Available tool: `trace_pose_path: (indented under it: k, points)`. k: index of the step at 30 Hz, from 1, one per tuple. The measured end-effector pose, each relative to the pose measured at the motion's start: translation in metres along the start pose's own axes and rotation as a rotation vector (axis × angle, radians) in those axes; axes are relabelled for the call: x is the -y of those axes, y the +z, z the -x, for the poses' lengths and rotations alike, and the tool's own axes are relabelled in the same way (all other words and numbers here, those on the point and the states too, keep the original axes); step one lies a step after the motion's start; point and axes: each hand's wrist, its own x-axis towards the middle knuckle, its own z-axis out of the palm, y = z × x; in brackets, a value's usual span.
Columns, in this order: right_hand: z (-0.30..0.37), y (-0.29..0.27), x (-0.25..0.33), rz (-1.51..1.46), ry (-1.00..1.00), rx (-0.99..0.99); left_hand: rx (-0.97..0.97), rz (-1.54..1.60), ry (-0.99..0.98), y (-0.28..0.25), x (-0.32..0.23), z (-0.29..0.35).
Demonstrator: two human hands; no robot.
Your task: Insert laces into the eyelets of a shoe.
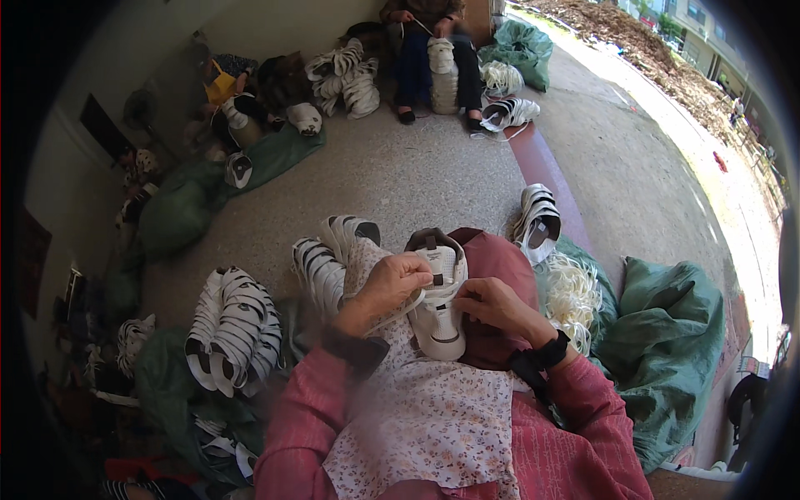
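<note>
A cream shoe upper (440, 337) with a brown collar lies on my lap, toe toward me, over a dark red rounded form (500, 262). Across its tongue runs a white shoelace (435, 294). My left hand (387, 287) is closed in a pinch on the lace at the tongue's left side, and a length of it hangs below the fingers. On the other side, my right hand (498, 307) pinches at the eyelet edge; its fingertips look closed on the lace, partly hidden. A flowered apron (417, 417) covers my lap.
Stacked shoe uppers (235, 329) stand at my left, more (321, 267) beyond my knee. To the right lie a pile of white laces (571, 287), an upper stack (537, 221) and a green sack (671, 333). Ahead, a seated person (429, 50) handles a lace; others sit far left.
</note>
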Motion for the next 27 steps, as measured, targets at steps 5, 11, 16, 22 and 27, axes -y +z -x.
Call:
trace_pose_path:
  k: [5,11,16,22,27]
  points:
    - [0.0,-0.005,0.003,-0.188,0.075,-0.022,-0.102,0.123,0.042,0.023,0.004,0.0]
    - [-0.019,0.018,-0.005,-0.042,-0.14,-0.376,-0.155,0.009,0.07,0.017,-0.007,0.005]
    - [-0.028,0.031,0.005,0.439,-0.052,-0.353,-0.316,-0.046,0.03,0.025,-0.017,0.013]
    - [-0.028,0.028,0.01,0.536,-0.13,-0.395,-0.343,-0.141,0.099,0.031,-0.015,0.009]
    - [-0.036,0.029,0.006,0.465,-0.133,-0.443,-0.255,-0.128,0.017,0.025,-0.022,0.012]
